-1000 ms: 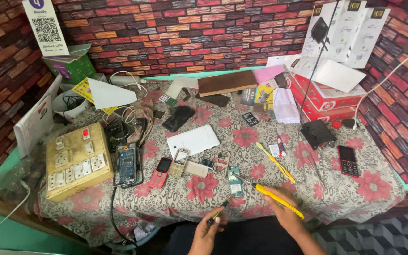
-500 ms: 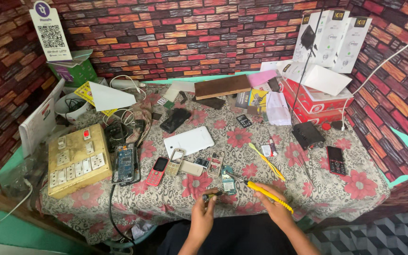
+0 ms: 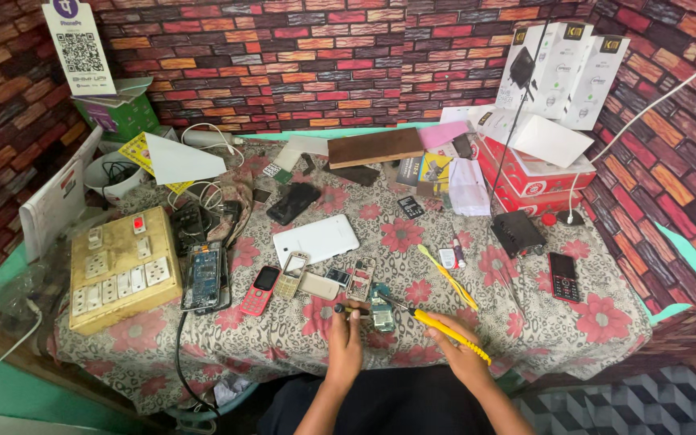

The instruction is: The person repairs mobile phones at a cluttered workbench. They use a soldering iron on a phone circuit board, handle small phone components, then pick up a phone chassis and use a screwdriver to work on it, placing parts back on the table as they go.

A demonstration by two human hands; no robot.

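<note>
left hand [image 3: 346, 338] pinching small dark tool [image 3: 341, 308] | right hand [image 3: 462, 354] gripping yellow-handled tool [image 3: 445, 330], long axis running up-left, tip touching circuit board [image 3: 382, 310] lying between hands at near table edge | white boxes [image 3: 561, 68] standing far right above red boxes [image 3: 537, 173] | white code sign [image 3: 80, 44] leaning far left

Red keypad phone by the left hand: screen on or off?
Off, it seems. The red phone lies flat, face up on the floral cloth; its screen is dark.
</note>
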